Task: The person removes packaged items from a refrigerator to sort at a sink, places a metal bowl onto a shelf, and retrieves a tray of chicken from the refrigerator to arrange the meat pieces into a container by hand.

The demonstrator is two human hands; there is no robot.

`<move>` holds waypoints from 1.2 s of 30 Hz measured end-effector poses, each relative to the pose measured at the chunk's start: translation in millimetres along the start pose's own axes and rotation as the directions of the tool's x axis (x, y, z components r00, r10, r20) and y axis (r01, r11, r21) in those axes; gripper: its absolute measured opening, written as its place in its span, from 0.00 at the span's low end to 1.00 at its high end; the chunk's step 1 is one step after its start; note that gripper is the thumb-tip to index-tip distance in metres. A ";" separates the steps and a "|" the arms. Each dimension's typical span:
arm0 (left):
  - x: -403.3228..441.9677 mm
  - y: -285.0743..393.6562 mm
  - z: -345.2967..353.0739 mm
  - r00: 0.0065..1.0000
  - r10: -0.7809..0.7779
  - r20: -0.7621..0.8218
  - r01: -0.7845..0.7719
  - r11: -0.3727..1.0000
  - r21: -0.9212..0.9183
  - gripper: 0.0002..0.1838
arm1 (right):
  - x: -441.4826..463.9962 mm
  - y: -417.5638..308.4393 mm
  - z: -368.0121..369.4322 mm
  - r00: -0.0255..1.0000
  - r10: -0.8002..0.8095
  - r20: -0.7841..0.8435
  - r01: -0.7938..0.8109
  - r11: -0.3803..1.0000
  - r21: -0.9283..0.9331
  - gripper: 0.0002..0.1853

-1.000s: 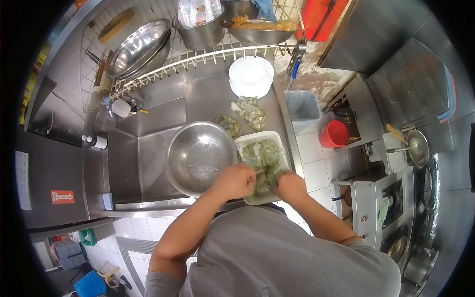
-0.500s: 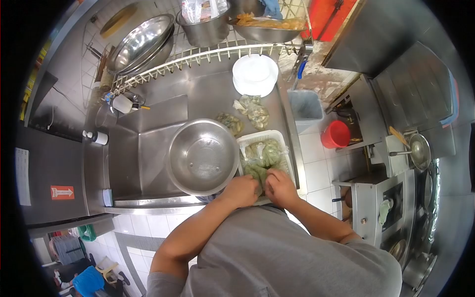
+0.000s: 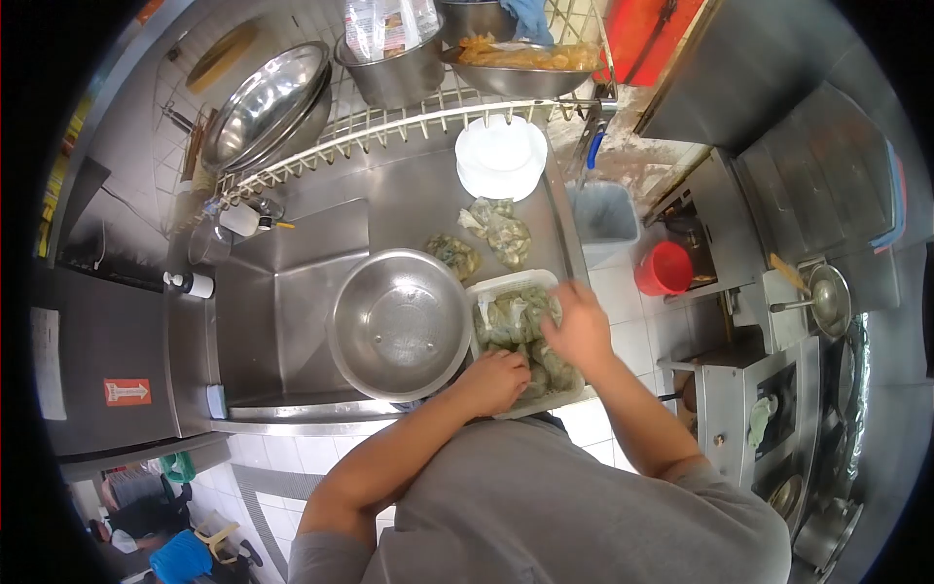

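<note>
- The left hand (image 3: 498,382) is placed palm down at the near-left part of the basket (image 3: 530,276), with its fingers bent and reached in over the rim.
- The right hand (image 3: 581,326) is held at the basket's right side, farther from the torso than the left, with its fingers bent inward over the rim.
- The left forearm (image 3: 418,438) is slanted up toward the basket from the left, its elbow bent outward.
- The right forearm (image 3: 637,409) is angled in toward the basket from the right, its elbow also bent.
- Both hands are bare; their fingertips are partly hidden.
</note>
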State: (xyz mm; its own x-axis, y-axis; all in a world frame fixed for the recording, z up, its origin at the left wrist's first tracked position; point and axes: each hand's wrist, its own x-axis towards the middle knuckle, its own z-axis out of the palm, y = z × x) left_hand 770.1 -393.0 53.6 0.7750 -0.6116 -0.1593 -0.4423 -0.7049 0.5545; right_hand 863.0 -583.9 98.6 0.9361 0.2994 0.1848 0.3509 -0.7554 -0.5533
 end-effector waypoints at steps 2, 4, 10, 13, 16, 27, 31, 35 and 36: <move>-4.6 4.6 -8.0 0.999 0.017 -0.029 -0.017 1.000 -0.008 0.14 | 46.0 3.0 13.9 0.999 0.000 -0.037 0.001 0.999 0.039 0.21; -2.2 13.3 -30.8 0.982 -0.084 -0.170 0.057 0.986 -0.158 0.16 | 92.8 8.2 44.9 0.996 0.091 0.027 -0.093 0.992 0.087 0.24; 22.0 -51.3 -94.7 0.795 -0.277 -0.539 0.288 0.955 -0.067 0.19 | 161.7 47.4 113.2 0.945 0.228 0.234 -0.228 0.973 -0.030 0.27; 31.1 -90.6 -120.3 0.736 -0.421 -0.530 0.477 0.878 -0.036 0.21 | 159.6 41.9 97.1 0.974 0.210 0.082 -0.216 0.973 0.081 0.23; 44.0 -118.0 -125.2 0.698 -0.513 -0.499 0.620 0.782 0.064 0.23 | 124.8 10.4 28.2 0.978 0.195 -0.075 -0.169 0.950 0.262 0.19; 120.4 -167.4 -133.5 0.611 -0.792 0.010 0.781 0.604 0.157 0.22 | -80.4 4.4 7.4 0.919 0.316 0.235 -0.345 0.934 0.094 0.23; 123.0 -151.2 -149.4 0.669 -0.739 -0.079 0.742 0.658 0.130 0.13 | -85.9 9.3 4.7 0.920 0.237 0.313 -0.271 0.960 0.072 0.15; 112.7 -120.0 -171.3 0.790 -0.434 -0.434 0.475 0.880 -0.014 0.09 | -80.4 14.3 -2.4 0.875 0.219 0.432 -0.303 0.943 0.136 0.08; 107.7 -109.4 -172.0 0.787 -0.439 -0.434 0.480 0.877 -0.016 0.09 | -81.6 11.3 -9.1 0.873 0.216 0.437 -0.301 0.944 0.137 0.08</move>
State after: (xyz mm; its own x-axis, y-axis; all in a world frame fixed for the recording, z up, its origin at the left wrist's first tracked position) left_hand 979.5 -320.0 116.3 0.9998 -0.0165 -0.0144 -0.0089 -0.9062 0.4228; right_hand 790.8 -622.2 84.6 0.8818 0.3531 -0.3126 0.0453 -0.7233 -0.6891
